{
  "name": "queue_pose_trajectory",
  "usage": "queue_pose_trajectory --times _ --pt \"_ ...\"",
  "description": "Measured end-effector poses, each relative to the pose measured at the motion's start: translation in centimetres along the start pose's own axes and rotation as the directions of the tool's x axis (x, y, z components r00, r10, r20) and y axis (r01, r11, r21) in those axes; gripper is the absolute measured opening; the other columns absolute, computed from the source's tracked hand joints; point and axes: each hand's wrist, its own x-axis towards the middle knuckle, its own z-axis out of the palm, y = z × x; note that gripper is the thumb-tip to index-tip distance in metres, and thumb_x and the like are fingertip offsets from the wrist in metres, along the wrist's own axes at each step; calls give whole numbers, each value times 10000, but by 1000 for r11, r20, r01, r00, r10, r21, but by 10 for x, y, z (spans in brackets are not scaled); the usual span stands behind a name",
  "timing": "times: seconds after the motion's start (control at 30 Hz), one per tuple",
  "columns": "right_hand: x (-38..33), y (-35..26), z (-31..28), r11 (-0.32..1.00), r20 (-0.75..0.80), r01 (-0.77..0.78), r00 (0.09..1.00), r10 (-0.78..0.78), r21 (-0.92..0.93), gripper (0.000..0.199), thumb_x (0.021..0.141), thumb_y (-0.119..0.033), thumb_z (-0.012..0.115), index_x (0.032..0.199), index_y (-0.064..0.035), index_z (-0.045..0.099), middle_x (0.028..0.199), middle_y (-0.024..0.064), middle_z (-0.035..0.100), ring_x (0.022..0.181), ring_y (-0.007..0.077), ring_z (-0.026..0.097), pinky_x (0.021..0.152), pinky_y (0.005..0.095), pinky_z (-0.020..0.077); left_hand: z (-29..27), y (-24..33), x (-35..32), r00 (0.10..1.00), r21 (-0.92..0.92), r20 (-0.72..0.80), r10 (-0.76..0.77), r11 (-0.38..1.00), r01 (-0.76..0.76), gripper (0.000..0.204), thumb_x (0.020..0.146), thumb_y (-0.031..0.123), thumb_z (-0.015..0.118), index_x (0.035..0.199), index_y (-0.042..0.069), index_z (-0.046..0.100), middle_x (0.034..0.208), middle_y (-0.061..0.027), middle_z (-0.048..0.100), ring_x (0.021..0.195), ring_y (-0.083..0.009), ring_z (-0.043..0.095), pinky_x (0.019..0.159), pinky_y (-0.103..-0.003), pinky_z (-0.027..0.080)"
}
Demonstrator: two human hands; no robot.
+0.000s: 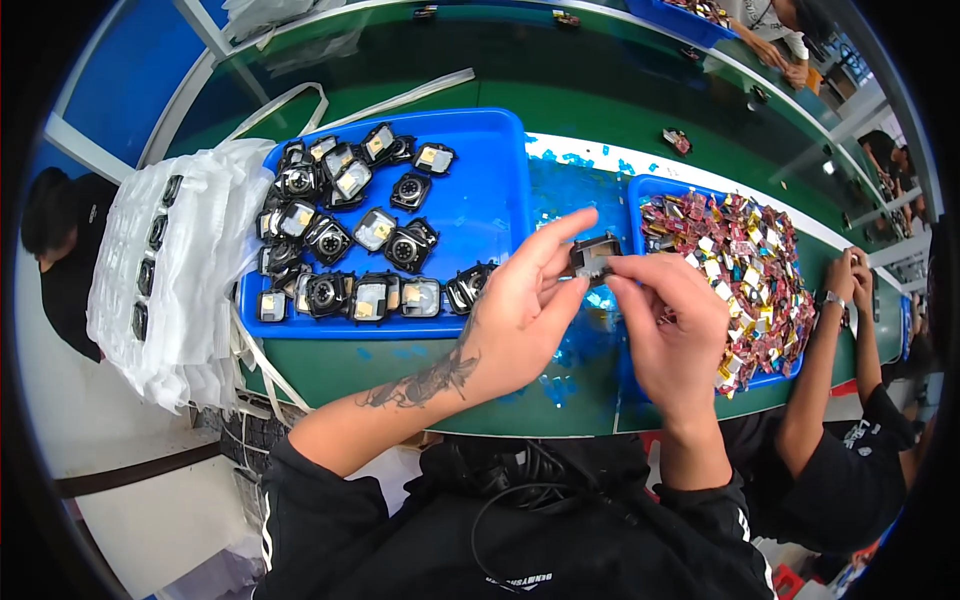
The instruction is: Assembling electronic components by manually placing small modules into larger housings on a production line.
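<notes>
Between my two hands, over the gap between two blue trays, is a black smartwatch case with a pale grey inside face showing. My left hand grips it from the left with thumb and fingers, the index finger stretched out past it. On the other side, my right hand pinches its right edge with thumb and forefinger. More black watch cases lie in the left blue tray, some with round sensor backs up, others with pale faces up. Small red, gold and white parts heap in the right blue tray.
White plastic packing trays with several watch parts are stacked at the left. Blue film scraps litter the green bench. Beyond runs a green conveyor carrying a few parts. A co-worker's arms are close at the right.
</notes>
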Motion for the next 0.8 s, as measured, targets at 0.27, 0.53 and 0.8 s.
queue_pose_trajectory --times 0.27,0.53,0.8 --pt "-5 4 7 955 -7 -198 979 204 223 114 781 33 738 877 -10 695 704 15 640 485 36 421 443 208 316 -1 -4 0 993 -65 119 -13 998 20 476 957 -51 490 1416 -62 366 1334 -166 533 1230 -201 538 1038 -319 437" --pt "-2 1 6 949 13 -210 977 214 234 78 783 28 736 840 -5 695 673 -6 625 487 10 395 434 200 285 0 -2 -3 990 -80 134 -34 996 45 478 960 -57 474 1425 -62 362 1356 -174 515 1246 -206 527 1044 -326 439" --pt "4 -2 -3 968 57 -189 982 182 162 72 762 19 740 807 -14 694 701 23 654 519 55 462 480 213 371 0 -2 -4 983 -48 184 -25 998 34 498 961 -58 469 1438 -80 329 1395 -189 482 1280 -225 498 1080 -340 403"
